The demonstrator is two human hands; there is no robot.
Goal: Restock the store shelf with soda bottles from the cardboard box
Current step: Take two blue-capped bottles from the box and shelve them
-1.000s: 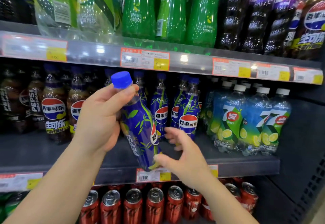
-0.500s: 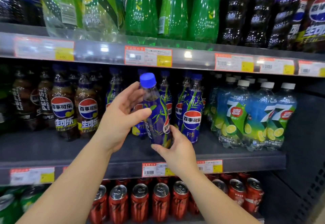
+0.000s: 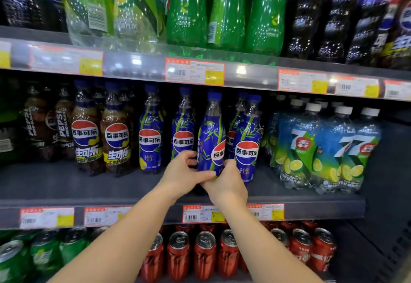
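Note:
A blue Pepsi bottle (image 3: 212, 131) with bamboo print and a blue cap stands upright on the middle shelf (image 3: 66, 185), in a row of like bottles (image 3: 150, 136). My left hand (image 3: 182, 173) wraps its lower left side. My right hand (image 3: 224, 180) grips its base from the right and front. Both hands hide the bottle's bottom. Another matching bottle (image 3: 246, 140) stands right beside it. The cardboard box is out of view.
Dark cola bottles (image 3: 115, 138) stand left of the blue ones, and 7-Up bottles (image 3: 311, 149) stand to the right. Large green and dark bottles fill the upper shelf (image 3: 138, 62). Red cans (image 3: 204, 253) and green cans (image 3: 44, 253) line the shelf below.
The bottle went from tilted in front of the shelf to upright in the row. My left hand slid from its neck down to its base. The view shifted closer.

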